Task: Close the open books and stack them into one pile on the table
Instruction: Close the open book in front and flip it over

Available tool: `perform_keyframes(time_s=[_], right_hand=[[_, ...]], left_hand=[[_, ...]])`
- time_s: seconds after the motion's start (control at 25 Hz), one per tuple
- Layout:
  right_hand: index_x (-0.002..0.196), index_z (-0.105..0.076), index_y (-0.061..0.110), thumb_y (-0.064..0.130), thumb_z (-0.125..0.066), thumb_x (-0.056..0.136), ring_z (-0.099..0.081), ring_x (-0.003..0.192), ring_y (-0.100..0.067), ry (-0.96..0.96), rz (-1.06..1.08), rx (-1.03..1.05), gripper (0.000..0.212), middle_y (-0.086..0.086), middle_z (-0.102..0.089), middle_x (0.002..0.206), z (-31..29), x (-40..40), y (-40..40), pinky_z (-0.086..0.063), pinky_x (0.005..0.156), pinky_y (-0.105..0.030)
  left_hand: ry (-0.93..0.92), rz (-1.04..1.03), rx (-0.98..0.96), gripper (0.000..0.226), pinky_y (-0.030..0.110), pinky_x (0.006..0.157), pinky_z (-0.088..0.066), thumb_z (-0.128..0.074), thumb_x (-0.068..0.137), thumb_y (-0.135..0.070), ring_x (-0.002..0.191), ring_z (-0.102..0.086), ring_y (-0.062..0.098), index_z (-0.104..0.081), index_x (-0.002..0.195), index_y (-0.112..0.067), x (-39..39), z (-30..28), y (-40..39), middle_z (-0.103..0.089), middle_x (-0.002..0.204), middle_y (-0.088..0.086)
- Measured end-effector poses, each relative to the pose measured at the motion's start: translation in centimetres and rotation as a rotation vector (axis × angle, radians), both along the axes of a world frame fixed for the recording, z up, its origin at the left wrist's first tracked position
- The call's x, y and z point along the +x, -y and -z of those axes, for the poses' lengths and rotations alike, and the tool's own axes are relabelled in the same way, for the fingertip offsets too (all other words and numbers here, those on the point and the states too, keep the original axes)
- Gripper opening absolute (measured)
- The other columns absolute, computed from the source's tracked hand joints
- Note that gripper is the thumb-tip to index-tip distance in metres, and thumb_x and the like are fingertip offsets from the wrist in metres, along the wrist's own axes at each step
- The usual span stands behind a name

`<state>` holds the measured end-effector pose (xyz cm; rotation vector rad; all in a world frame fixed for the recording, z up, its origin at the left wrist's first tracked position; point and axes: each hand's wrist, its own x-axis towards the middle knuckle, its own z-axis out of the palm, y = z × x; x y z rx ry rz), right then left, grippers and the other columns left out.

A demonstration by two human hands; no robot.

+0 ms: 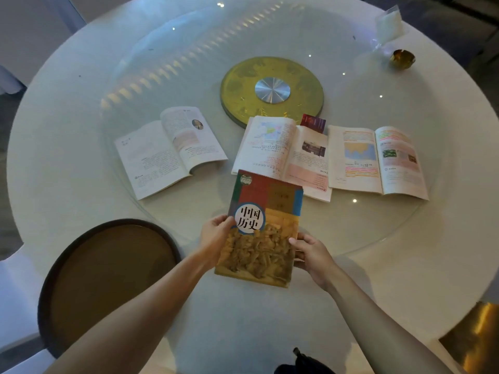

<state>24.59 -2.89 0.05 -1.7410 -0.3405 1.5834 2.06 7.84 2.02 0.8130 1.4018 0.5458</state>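
Note:
A closed history book (263, 230) with a colourful cover is held above the near part of the round white table (67, 130). My left hand (214, 236) grips its left edge and my right hand (310, 252) grips its right edge. Three open books lie beyond it on the glass turntable: one at the left (168, 149), one in the middle (283, 155) whose near edge the closed book overlaps, and one at the right (378, 160).
A gold disc with a silver hub (271, 90) marks the turntable's centre. A small dark red card (313, 121) lies behind the middle book. A brown round chair seat (108, 276) sits at the near left. A small gold cup (402, 58) and a plastic bag (388, 22) are far right.

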Motion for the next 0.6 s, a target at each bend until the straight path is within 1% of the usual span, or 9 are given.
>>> perform_keyframes(time_s=[0.08, 0.16, 0.2, 0.28, 0.36, 0.44, 0.48, 0.56, 0.6], right_hand=[[0.118, -0.068, 0.0, 0.015, -0.06, 0.101, -0.069, 0.085, -0.028, 0.076, -0.044, -0.049, 0.024, -0.015, -0.075, 0.101, 0.8, 0.0, -0.5, -0.056, 0.079, -0.044], [0.115, -0.068, -0.009, 0.009, -0.059, 0.101, -0.069, 0.082, -0.03, 0.158, -0.117, -0.087, 0.025, -0.018, -0.075, 0.096, 1.4, -0.2, -1.1, -0.059, 0.08, -0.047], [0.112, -0.069, -0.01, 0.007, -0.059, 0.1, -0.071, 0.083, -0.032, 0.207, -0.166, -0.098, 0.023, -0.021, -0.077, 0.097, 1.6, -0.2, -1.3, -0.06, 0.082, -0.049], [0.102, -0.074, -0.004, 0.006, -0.06, 0.096, -0.076, 0.088, -0.039, 0.302, -0.239, -0.119, 0.018, -0.022, -0.079, 0.099, 1.9, -0.5, -2.0, -0.061, 0.084, -0.052], [0.092, -0.074, 0.003, 0.013, -0.059, 0.09, -0.075, 0.088, -0.038, 0.415, -0.286, -0.135, 0.018, -0.016, -0.079, 0.091, 2.4, -0.8, -2.3, -0.061, 0.075, -0.052], [0.091, -0.068, 0.004, 0.017, -0.057, 0.089, -0.069, 0.079, -0.032, 0.534, -0.325, -0.139, 0.017, -0.008, -0.073, 0.084, 2.7, -0.8, -2.8, -0.053, 0.065, -0.04], [0.092, -0.066, 0.006, 0.016, -0.057, 0.092, -0.066, 0.077, -0.026, 0.589, -0.323, -0.132, 0.013, -0.004, -0.07, 0.083, 2.5, -0.8, -3.1, -0.048, 0.064, -0.035], [0.099, -0.06, 0.015, 0.013, -0.06, 0.095, -0.059, 0.075, -0.011, 0.635, -0.289, -0.101, 0.004, 0.005, -0.063, 0.085, 2.3, -0.8, -3.5, -0.045, 0.066, -0.031], [0.1, -0.057, 0.018, 0.012, -0.061, 0.095, -0.057, 0.075, -0.008, 0.642, -0.288, -0.088, 0.009, 0.008, -0.061, 0.085, 2.4, -0.7, -3.6, -0.046, 0.067, -0.032]], left_hand=[[-0.098, 0.015, -0.013, 0.021, 0.038, 0.08, -0.059, -0.059, 0.093, -0.016, 0.095, -0.072, 0.022, -0.076, 0.102, -0.008, 0.0, 1.5, 0.2, -0.079, 0.096, 0.008], [-0.129, 0.043, -0.054, 0.02, 0.04, 0.08, -0.061, -0.06, 0.092, -0.014, 0.092, -0.073, 0.024, -0.076, 0.103, -0.01, -0.2, 2.7, 0.4, -0.079, 0.094, 0.008], [-0.136, 0.057, -0.082, 0.019, 0.04, 0.078, -0.062, -0.062, 0.09, -0.014, 0.09, -0.074, 0.025, -0.076, 0.103, -0.011, -0.2, 3.0, 0.5, -0.079, 0.093, 0.008], [-0.195, 0.093, -0.101, 0.019, 0.037, 0.074, -0.062, -0.064, 0.089, -0.013, 0.088, -0.074, 0.023, -0.076, 0.104, -0.013, 0.0, 3.5, 0.3, -0.078, 0.092, 0.006], [-0.25, 0.104, -0.079, 0.021, 0.033, 0.07, -0.06, -0.064, 0.089, -0.013, 0.088, -0.072, 0.019, -0.077, 0.106, -0.014, 0.3, 4.1, 0.2, -0.078, 0.092, 0.003], [-0.297, 0.102, -0.05, 0.021, 0.031, 0.066, -0.059, -0.067, 0.087, -0.013, 0.086, -0.072, 0.017, -0.076, 0.105, -0.013, 0.6, 4.4, -0.1, -0.078, 0.091, 0.002], [-0.326, 0.103, -0.038, 0.021, 0.033, 0.068, -0.06, -0.069, 0.086, -0.014, 0.085, -0.072, 0.017, -0.075, 0.106, -0.014, 0.6, 4.5, -0.4, -0.078, 0.094, 0.003], [-0.374, 0.11, -0.012, 0.031, 0.037, 0.075, -0.061, -0.074, 0.083, -0.015, 0.092, -0.07, 0.019, -0.07, 0.113, -0.015, 0.1, 4.8, -0.9, -0.075, 0.103, 0.004], [-0.401, 0.122, -0.001, 0.037, 0.036, 0.077, -0.06, -0.074, 0.082, -0.014, 0.097, -0.068, 0.02, -0.068, 0.119, -0.014, -0.2, 5.0, -1.1, -0.072, 0.108, 0.004]])
